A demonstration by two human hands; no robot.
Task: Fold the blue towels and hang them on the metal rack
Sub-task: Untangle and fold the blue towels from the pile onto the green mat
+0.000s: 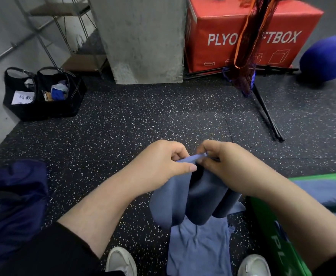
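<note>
Both hands meet over the speckled floor [123, 126], pinching the top edge of a blue towel [193, 206]. The left hand [163, 166] has its thumb laid across the cloth and its fingers curled behind it; the right hand [223, 164] grips the same edge just beside it, fingertips bent down onto the fabric. From that shared edge the towel hangs in several folds, and its lower part lies spread on the floor between two white shoes [121, 261]. A second blue towel [322, 192] lies at the right on a green box [278, 236], partly hidden by the right forearm. A dark blue bag [14, 196] sits at the left edge. Further back, two black baskets [43, 94] stand against the wall, with a metal rack [63, 32] behind them, well apart from the towel. A concrete pillar [143, 40] rises in the middle, a red box [252, 32] stands to its right with netting [248, 46] hanging in front, and a blue ball [326, 56] rests at the far right.
</note>
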